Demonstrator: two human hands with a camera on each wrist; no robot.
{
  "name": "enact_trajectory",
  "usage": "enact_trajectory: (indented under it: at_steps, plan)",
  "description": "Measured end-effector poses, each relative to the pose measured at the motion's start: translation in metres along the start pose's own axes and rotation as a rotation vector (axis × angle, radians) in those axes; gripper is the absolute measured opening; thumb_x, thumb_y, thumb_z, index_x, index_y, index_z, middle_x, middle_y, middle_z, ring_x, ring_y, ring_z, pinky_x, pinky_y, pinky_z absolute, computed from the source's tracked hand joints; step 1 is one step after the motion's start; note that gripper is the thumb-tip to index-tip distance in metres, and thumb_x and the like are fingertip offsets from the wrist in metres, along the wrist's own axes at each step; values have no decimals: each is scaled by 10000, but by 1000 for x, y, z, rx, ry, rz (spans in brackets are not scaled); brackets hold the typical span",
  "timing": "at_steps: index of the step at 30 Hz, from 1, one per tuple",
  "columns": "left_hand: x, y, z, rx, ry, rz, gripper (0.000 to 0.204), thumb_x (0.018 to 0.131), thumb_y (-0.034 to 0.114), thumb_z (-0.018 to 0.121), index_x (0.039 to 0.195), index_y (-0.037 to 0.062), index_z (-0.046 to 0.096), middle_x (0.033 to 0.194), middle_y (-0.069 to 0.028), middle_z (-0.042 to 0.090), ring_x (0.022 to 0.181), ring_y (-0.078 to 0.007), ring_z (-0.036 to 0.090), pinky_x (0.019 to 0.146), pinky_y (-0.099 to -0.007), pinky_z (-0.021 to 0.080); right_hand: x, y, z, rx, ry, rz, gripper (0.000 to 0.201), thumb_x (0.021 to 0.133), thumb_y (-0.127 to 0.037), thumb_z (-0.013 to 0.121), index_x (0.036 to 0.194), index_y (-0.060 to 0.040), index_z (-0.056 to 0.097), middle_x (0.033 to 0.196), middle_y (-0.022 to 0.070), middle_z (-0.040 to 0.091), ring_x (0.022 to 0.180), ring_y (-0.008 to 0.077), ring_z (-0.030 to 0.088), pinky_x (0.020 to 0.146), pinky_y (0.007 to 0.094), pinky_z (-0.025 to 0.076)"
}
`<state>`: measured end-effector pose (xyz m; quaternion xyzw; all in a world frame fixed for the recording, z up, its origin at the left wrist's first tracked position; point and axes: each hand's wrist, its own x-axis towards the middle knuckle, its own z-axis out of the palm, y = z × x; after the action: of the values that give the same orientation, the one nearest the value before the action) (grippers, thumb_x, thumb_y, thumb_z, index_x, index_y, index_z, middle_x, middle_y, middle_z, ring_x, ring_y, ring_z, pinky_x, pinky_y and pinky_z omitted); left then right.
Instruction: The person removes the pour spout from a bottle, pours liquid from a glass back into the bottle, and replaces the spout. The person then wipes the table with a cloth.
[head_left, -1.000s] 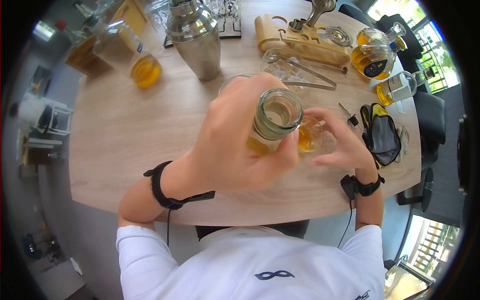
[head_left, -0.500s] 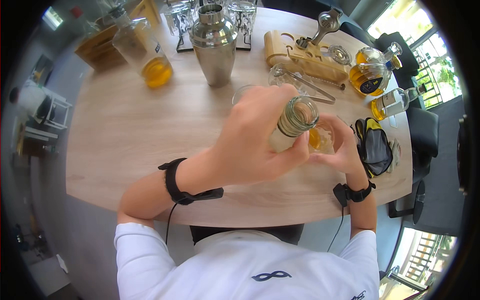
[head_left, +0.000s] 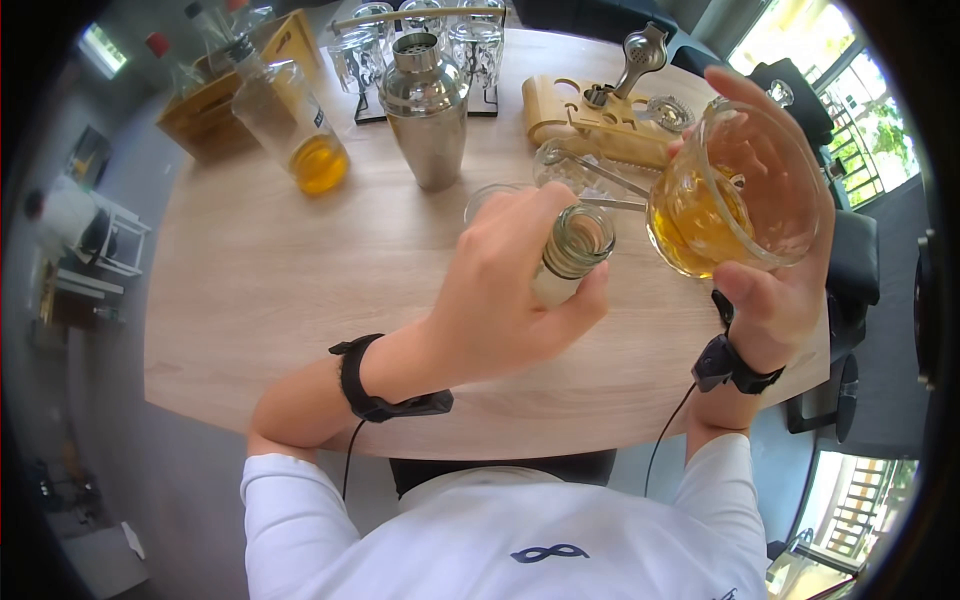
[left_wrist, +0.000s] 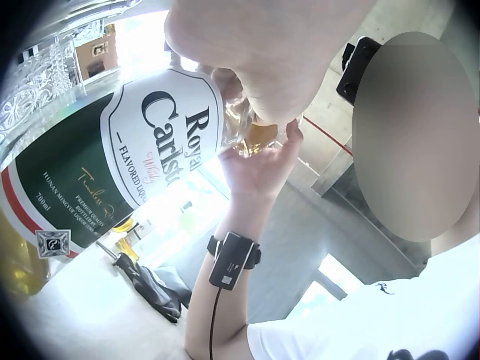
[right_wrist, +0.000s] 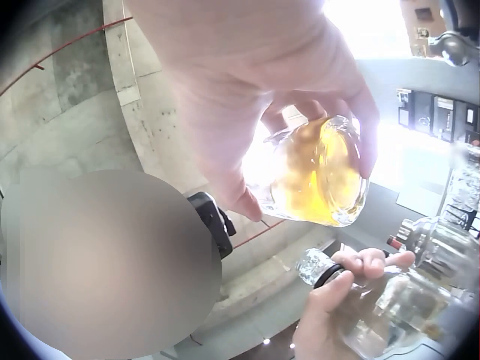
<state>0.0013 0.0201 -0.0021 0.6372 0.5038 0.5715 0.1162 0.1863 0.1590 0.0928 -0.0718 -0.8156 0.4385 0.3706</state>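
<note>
My left hand [head_left: 510, 285] grips a glass bottle by the neck, its open mouth [head_left: 583, 238] facing up toward the head camera. In the left wrist view the bottle's white and green label [left_wrist: 127, 142] shows, with yellow liquid low in the bottle. My right hand [head_left: 790, 250] holds a clear glass [head_left: 700, 215] of amber liquid, raised and tilted, to the right of the bottle and apart from it. In the right wrist view the fingers of my right hand [right_wrist: 262, 82] curl round the glass [right_wrist: 319, 176].
Behind the hands stand a steel shaker [head_left: 428, 125], another bottle [head_left: 290, 120], a wooden tool stand [head_left: 560, 115] and a glass rack [head_left: 430, 14]. Tongs [head_left: 610, 172] lie on a glass bowl. A wooden crate [head_left: 215, 120] stands at the back left.
My right hand has lifted the glass from beside the bottle, up and to the right, closer to the head camera. My left hand with the bottle shifted right, then slightly back left.
</note>
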Motion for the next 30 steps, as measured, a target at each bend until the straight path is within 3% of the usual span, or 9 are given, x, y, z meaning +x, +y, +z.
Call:
enact_trajectory:
  at_steps: [3, 7, 9, 13, 15, 18, 23, 25, 30]
  plan:
    - [-1, 1, -2, -9, -17, -28, 148, 880, -9, 691, 993, 22, 601, 935, -57, 676, 746, -104, 618, 688, -267, 510, 1, 7, -8, -133, -82, -125, 1037, 674, -299, 887, 1514, 42, 385, 1320, 141, 589, 1223, 230, 636, 1059, 334, 519]
    - [0, 0, -3, 5, -26, -5, 191, 872, -3, 708, 1030, 14, 601, 918, -59, 671, 750, -102, 618, 689, -263, 506, 2, 12, -13, -177, -102, -119, 1064, 648, -247, 906, 1521, 27, 364, 1295, 125, 591, 1221, 221, 635, 1071, 323, 510]
    - [1, 0, -3, 17, -14, 7, 208, 870, 3, 713, 1046, 9, 603, 916, -58, 668, 750, -104, 619, 689, -266, 505, 9, 14, -20, -232, -231, -196, 1043, 623, -186, 914, 1502, 29, 394, 1308, 131, 591, 1230, 226, 632, 1068, 328, 511]
    - [-2, 1, 0, -3, 22, -8, 229, 869, 19, 719, 1072, -2, 613, 922, -60, 659, 766, -117, 626, 701, -277, 511, 18, 13, -20, -208, -167, -247, 1014, 602, -139, 908, 1480, 36, 432, 1335, 141, 594, 1242, 230, 632, 1067, 336, 514]
    - [-1, 0, -1, 11, 19, 16, 232, 866, 16, 714, 1075, -2, 613, 935, -67, 660, 780, -130, 631, 714, -280, 515, 23, 13, -26, -398, -258, -338, 978, 602, -106, 892, 1467, 44, 462, 1370, 161, 595, 1260, 242, 635, 1065, 351, 522]
    - [0, -2, -5, 16, -25, 50, 243, 859, 12, 707, 1083, -2, 613, 966, -83, 669, 811, -163, 643, 735, -287, 519, 30, 19, -27, -312, -353, -348, 977, 602, -103, 890, 1471, 50, 471, 1393, 181, 598, 1271, 254, 640, 1057, 361, 533]
    - [2, -7, -4, 37, -48, 153, 260, 838, 19, 719, 1075, -1, 613, 1000, -104, 677, 827, -203, 647, 738, -297, 514, 30, 26, -25, -286, -349, -359, 957, 621, -111, 889, 1462, 73, 473, 1408, 234, 590, 1281, 282, 639, 1046, 375, 540]
    - [3, -6, 4, -39, 70, 109, 345, 658, 79, 733, 983, 29, 627, 845, -101, 620, 758, -314, 587, 736, -399, 441, 34, 23, -21, -226, -360, -365, 951, 627, -108, 888, 1460, 81, 470, 1411, 252, 585, 1282, 294, 638, 1047, 381, 540]
    - [3, -5, 5, -23, 104, 128, 356, 663, 73, 729, 999, 25, 623, 853, -108, 623, 760, -316, 588, 736, -397, 439, 30, 19, -16, -248, -294, -338, 979, 622, -112, 905, 1467, 92, 454, 1430, 291, 563, 1307, 346, 620, 1096, 416, 525]
